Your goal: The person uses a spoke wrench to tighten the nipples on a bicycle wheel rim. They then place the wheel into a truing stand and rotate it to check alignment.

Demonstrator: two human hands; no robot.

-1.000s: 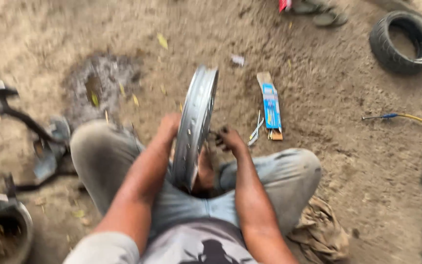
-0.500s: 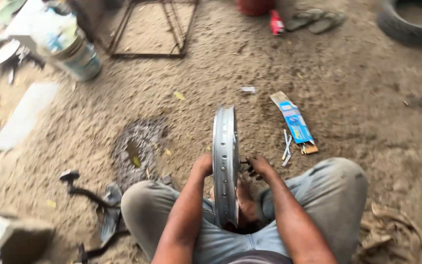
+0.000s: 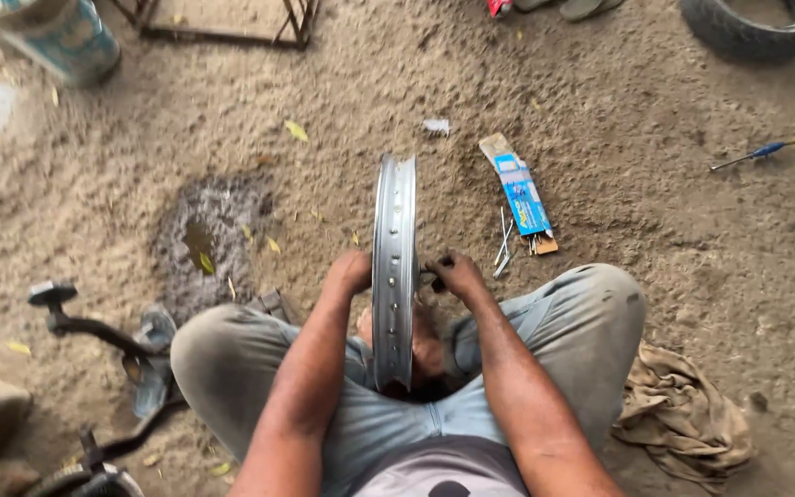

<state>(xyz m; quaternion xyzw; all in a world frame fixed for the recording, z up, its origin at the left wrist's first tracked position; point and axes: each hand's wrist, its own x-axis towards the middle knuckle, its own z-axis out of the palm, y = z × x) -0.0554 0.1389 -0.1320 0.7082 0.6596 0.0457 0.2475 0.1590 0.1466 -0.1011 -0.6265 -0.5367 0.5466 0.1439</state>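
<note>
- Left hand [image 3: 353, 272] presses against the left side of the wheel rim [image 3: 395, 267], fingers curled onto the metal, which holds the rim upright on its edge between the person's bent knees.
- Right hand [image 3: 457, 273] is closed around a small dark tool [image 3: 432, 276] right at the rim's right side; what kind of tool it is cannot be told, as most of it is hidden by the fingers.
- Standing the rim edge-on toward the camera puts its row of holes in plain sight and leaves one hand free on each side of it.
- Just beyond the right knee lie a flat blue box [image 3: 522, 193] and a few thin metal spokes [image 3: 504, 241], within easy reach on the sandy ground [image 3: 600, 110].
- A crumpled rag [image 3: 683, 414] lies beside the right thigh, a dark metal part with a pedal [image 3: 94, 322] by the left leg, and a tyre [image 3: 756, 23] well away at the top right.
- Compared with half a second ago, the view has swung right: the painted drum [image 3: 57, 37] has slid towards the top left corner, while the hands and rim keep the same hold.
</note>
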